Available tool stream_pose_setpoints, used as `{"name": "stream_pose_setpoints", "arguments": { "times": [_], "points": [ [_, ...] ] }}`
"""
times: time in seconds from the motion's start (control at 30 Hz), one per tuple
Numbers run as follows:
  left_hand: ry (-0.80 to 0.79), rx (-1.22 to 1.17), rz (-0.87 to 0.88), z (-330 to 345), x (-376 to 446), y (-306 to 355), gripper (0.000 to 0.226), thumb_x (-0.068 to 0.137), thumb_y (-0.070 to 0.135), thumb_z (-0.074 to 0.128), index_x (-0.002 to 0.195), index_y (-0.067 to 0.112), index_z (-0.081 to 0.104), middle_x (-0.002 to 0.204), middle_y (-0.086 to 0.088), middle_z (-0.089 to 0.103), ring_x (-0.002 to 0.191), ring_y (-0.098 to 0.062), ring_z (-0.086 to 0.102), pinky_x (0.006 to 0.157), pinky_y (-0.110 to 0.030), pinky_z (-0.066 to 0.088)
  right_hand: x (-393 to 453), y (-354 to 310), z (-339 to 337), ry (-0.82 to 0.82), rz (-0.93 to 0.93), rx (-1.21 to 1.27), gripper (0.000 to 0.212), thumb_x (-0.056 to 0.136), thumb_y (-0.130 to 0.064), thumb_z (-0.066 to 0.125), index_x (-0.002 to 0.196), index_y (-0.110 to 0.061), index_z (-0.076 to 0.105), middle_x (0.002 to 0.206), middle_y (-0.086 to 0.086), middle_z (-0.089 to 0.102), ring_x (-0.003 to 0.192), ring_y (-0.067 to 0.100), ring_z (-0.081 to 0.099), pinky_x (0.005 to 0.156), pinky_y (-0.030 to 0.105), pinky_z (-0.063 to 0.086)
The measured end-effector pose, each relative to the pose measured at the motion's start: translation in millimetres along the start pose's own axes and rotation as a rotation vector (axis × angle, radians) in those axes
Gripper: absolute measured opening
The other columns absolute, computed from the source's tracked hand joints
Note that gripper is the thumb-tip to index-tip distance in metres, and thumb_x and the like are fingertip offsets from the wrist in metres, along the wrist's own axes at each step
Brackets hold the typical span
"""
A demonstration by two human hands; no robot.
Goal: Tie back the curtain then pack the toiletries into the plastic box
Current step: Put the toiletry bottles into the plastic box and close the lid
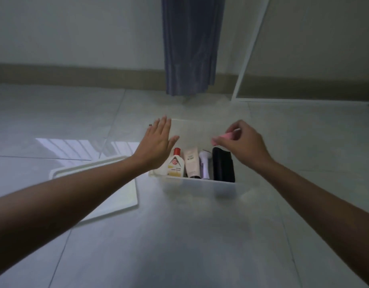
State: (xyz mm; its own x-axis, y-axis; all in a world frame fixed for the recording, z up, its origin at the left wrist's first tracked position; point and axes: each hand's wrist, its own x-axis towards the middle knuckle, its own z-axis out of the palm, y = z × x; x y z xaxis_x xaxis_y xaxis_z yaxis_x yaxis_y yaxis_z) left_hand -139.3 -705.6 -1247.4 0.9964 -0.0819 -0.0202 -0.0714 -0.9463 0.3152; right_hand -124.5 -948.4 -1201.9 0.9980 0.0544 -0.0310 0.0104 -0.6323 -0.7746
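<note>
Pinching a small pink item (229, 135) above the plastic box (200, 187) on the floor, the right hand (244, 142) hovers over packed toiletries (197, 165). Fingers spread flat, the empty left hand (157, 142) hangs over the box's left edge; behind, the curtain (190, 44) hangs.

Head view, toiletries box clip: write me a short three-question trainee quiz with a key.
1. True or false: the lid is on the plastic box.
2. What does the right hand hold above the box: A) a small pink item, B) a red-capped bottle, C) nothing?
3. Fill in: the left hand is flat and ____.

Key:
1. False; it lies on the floor to the left of the box.
2. A
3. open, holding nothing

Already inside the box: the bottle, a beige tube, a white and lilac item and a black pouch.
</note>
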Motion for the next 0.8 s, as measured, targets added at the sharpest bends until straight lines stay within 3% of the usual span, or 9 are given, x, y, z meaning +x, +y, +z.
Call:
{"name": "stream_pose_setpoints", "arguments": {
  "times": [0.1,0.27,0.4,0.6,0.8],
  "points": [
    [0.022,-0.056,-0.031,8.1,-3.7,-0.3,0.064,0.1,0.048,0.016,0.152,0.014,0.001,0.16,-0.004,-0.002,0.148,-0.018,-0.002,0.118,-0.032,0.002,10.9,-0.9,41.5,-0.138,-0.052,-0.068,0.044,0.068,-0.039,0.085,0.093,-0.017,0.056,0.083,-0.007,0.06,0.073,0.004,0.056,0.052,0.009,0.04],
    [0.071,-0.103,-0.036,11.0,-1.5,-0.5,0.062,0.101,0.047,0.02,0.152,0.017,0.003,0.161,-0.001,0.001,0.148,-0.015,0.001,0.112,-0.025,0.001,28.0,11.7,84.5,-0.281,-0.124,-0.251,0.04,0.067,-0.029,0.085,0.09,-0.016,0.055,0.091,0.001,0.065,0.081,0.017,0.061,0.069,0.033,0.056],
    [0.1,-0.167,-0.044,11.8,-1.1,-2.0,0.059,0.102,0.044,0.023,0.152,0.019,0.007,0.16,0.001,0.005,0.147,-0.015,0.005,0.11,-0.024,0.005,34.6,22.9,96.8,-0.354,-0.166,-0.278,0.041,0.072,-0.024,0.081,0.1,-0.018,0.051,0.094,0.002,0.065,0.082,0.018,0.062,0.071,0.038,0.057],
    [0.118,-0.234,-0.049,13.3,-0.8,-3.9,0.058,0.102,0.043,0.025,0.152,0.021,0.008,0.16,0.002,0.007,0.147,-0.015,0.008,0.114,-0.028,0.011,46.5,37.8,101.4,-0.384,-0.171,-0.414,0.043,0.075,-0.024,0.078,0.104,-0.023,0.047,0.104,0.006,0.066,0.085,0.021,0.063,0.072,0.041,0.056],
    [0.092,-0.217,-0.052,13.4,0.6,-4.0,0.06,0.101,0.046,0.024,0.152,0.021,0.005,0.161,0.002,0.003,0.148,-0.015,0.004,0.114,-0.029,0.01,49.2,34.2,104.0,-0.378,-0.187,-0.473,0.057,0.075,-0.032,0.078,0.121,-0.024,0.046,0.121,0.006,0.064,0.093,0.023,0.064,0.076,0.039,0.056]
  ]
}}
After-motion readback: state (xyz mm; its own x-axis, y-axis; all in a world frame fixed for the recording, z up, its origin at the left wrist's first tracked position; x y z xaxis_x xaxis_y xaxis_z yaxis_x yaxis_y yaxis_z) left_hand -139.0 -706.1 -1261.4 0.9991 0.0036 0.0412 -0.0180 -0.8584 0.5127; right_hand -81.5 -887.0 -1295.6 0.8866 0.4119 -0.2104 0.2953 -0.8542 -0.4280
